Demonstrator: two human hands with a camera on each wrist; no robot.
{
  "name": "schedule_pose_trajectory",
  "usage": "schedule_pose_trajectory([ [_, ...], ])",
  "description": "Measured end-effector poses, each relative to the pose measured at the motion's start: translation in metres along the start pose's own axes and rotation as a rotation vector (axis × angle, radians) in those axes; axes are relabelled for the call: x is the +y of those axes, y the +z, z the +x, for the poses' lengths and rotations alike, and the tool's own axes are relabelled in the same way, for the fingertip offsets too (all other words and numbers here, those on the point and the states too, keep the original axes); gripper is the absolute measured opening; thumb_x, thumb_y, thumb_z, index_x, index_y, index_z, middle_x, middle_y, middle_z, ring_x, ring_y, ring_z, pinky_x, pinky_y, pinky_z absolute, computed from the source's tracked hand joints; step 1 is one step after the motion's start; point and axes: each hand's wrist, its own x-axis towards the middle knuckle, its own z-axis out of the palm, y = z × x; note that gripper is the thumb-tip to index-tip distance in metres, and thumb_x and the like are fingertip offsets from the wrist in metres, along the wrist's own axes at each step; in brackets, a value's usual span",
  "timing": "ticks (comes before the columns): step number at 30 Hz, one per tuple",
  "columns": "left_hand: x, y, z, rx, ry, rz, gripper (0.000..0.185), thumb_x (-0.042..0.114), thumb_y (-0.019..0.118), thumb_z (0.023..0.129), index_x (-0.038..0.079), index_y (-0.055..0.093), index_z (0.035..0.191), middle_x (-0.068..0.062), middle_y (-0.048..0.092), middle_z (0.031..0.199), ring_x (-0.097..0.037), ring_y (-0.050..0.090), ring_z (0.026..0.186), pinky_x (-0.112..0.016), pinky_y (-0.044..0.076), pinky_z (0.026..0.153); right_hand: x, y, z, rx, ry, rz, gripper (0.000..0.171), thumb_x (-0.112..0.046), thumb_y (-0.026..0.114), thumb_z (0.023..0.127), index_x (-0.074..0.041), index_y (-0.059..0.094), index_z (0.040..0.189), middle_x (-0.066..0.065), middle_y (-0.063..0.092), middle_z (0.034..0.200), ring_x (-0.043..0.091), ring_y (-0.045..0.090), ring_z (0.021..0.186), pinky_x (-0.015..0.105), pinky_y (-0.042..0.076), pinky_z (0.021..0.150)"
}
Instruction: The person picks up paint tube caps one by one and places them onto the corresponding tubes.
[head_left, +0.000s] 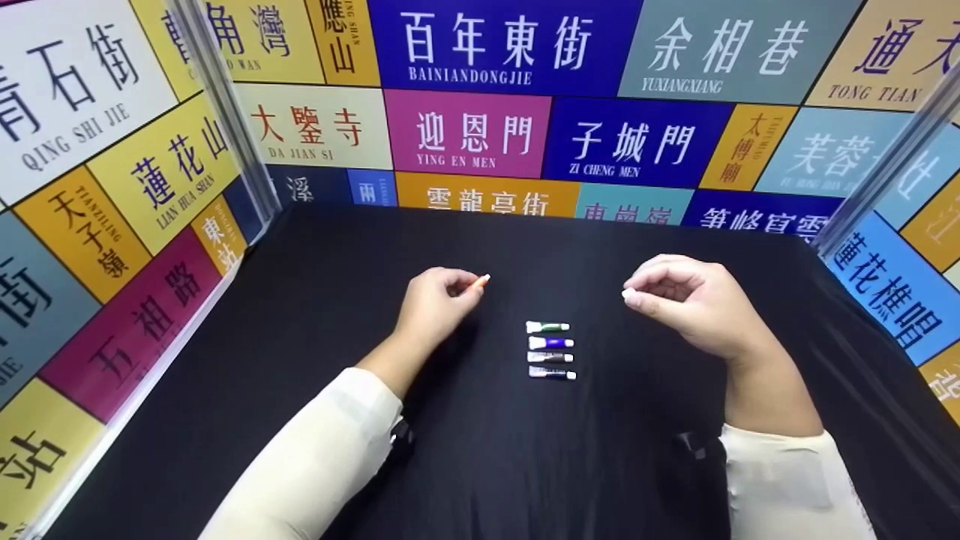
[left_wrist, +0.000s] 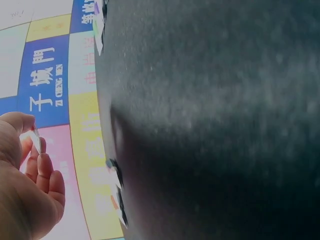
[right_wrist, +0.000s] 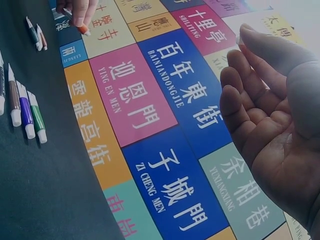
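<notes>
Pinching an orange tube (head_left: 478,282) between thumb and fingers of the left hand (head_left: 433,304), over black cloth (head_left: 600,450), with most of its body covered. Pinching in the right hand (head_left: 694,304), with the other fingers loosely curved, a small white piece (head_left: 628,293) too hidden to identify. Shows four tubes (head_left: 553,343) between the hands, with one cut off in the right wrist view.

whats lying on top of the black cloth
A green tube, purple tube, brown tube and dark tube lie in a row; the right wrist view shows two more tubes apart. What lies under the cloth, or, in the head view, behind the sleeves, is hidden.
</notes>
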Motion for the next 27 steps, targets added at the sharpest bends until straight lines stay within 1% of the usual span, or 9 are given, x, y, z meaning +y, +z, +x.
schedule_pose_trajectory([
  [5,0.007,0.003,-0.004,-0.003,0.032,-0.006,0.015,0.033,0.081,0.094,0.020,0.087,0.100,0.000,0.078,0.096,-0.025,0.072,0.092,-0.033,0.057,0.082,-0.002,0.001,0.000,-0.019,-0.021,-0.004,0.012,0.008,0.080,0.089,0.003,0.078,0.099,0.002,0.075,0.097,0.013,0.071,0.083,0.019,0.061,0.077],
  [7,0.009,0.005,-0.005,0.001,0.045,-0.009,0.014,0.032,0.082,0.094,0.020,0.087,0.100,0.000,0.078,0.094,-0.024,0.071,0.090,-0.032,0.056,0.080,-0.003,0.002,0.000,-0.027,-0.033,0.001,0.011,0.008,0.080,0.089,0.003,0.078,0.099,0.004,0.074,0.098,0.013,0.071,0.083,0.019,0.061,0.077],
  [12,0.016,0.008,-0.008,0.017,0.078,-0.018,0.011,0.029,0.083,0.093,0.021,0.087,0.099,0.000,0.077,0.092,-0.020,0.068,0.085,-0.028,0.055,0.077,-0.005,0.002,-0.001,-0.045,-0.044,-0.004,0.012,0.007,0.080,0.090,0.002,0.078,0.100,0.005,0.074,0.099,0.012,0.071,0.083,0.019,0.060,0.076],
  [14,0.019,0.008,-0.008,0.029,0.103,-0.015,0.011,0.029,0.082,0.093,0.021,0.087,0.099,0.001,0.077,0.091,-0.020,0.069,0.084,-0.028,0.054,0.076,-0.006,0.003,-0.001,-0.051,-0.039,-0.025,0.012,0.006,0.080,0.090,0.000,0.079,0.100,0.005,0.074,0.099,0.011,0.071,0.084,0.019,0.060,0.076],
  [19,0.028,0.010,-0.012,0.053,0.155,-0.028,0.011,0.030,0.082,0.094,0.022,0.087,0.099,0.003,0.078,0.087,-0.023,0.071,0.084,-0.028,0.052,0.074,-0.011,0.004,-0.001,-0.055,-0.056,-0.046,0.013,0.006,0.081,0.089,-0.001,0.079,0.100,0.006,0.074,0.099,0.012,0.071,0.084,0.019,0.060,0.075],
  [24,0.036,0.011,-0.016,0.052,0.162,-0.074,0.010,0.027,0.083,0.093,0.022,0.087,0.100,0.002,0.078,0.089,-0.022,0.070,0.084,-0.025,0.052,0.073,-0.018,0.006,-0.003,-0.062,-0.094,-0.049,0.016,0.008,0.081,0.088,-0.002,0.080,0.100,0.002,0.074,0.099,0.013,0.071,0.083,0.020,0.061,0.074],
  [27,0.041,0.011,-0.020,0.047,0.159,-0.088,0.012,0.026,0.083,0.092,0.021,0.087,0.102,0.001,0.078,0.093,-0.020,0.069,0.084,-0.024,0.053,0.074,-0.022,0.008,-0.003,-0.063,-0.130,-0.035,0.019,0.010,0.081,0.087,-0.003,0.080,0.101,0.004,0.074,0.099,0.014,0.070,0.082,0.020,0.061,0.073],
])
